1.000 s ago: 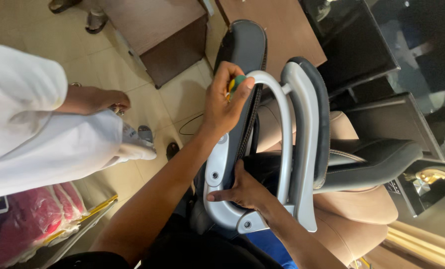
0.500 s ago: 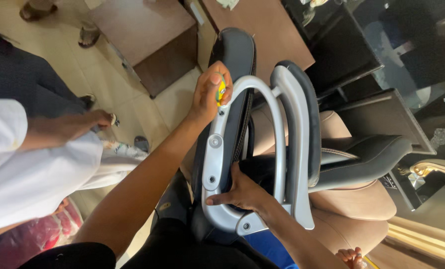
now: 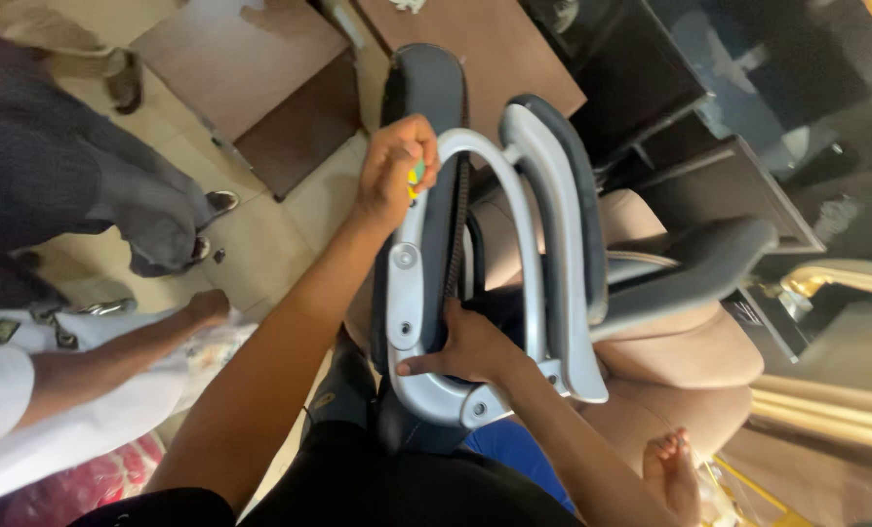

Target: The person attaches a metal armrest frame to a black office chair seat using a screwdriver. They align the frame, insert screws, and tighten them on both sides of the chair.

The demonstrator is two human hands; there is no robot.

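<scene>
I am looking down at my two hands on a grey chair armrest (image 3: 426,322). It is a curved grey loop that lies flat against the side of a black chair (image 3: 426,93), and I can see round screw spots on its flat part. My left hand (image 3: 394,171) is up at the top bend of the armrest, with the fingers curled tight around a small tool with a green and yellow handle (image 3: 416,176). I can only see a bit of that handle peeking out, so I cannot tell what kind of tip it has. My right hand (image 3: 465,346) is lower down, fingers pressed on the inside edge of the armrest near its bottom corner, holding it steady but not wrapped around anything. A second grey armrest (image 3: 553,244) sits just beside the first one, over a tan seat cushion (image 3: 690,361). I think I am at the step of working on the screws that join the armrest and the chair. The next move, I think, needs the tool tip set straight on one screw spot while my right hand keeps the armrest from sliding. Another person's arm in a white sleeve (image 3: 104,371) is off to the left, well apart from my hands.
</scene>
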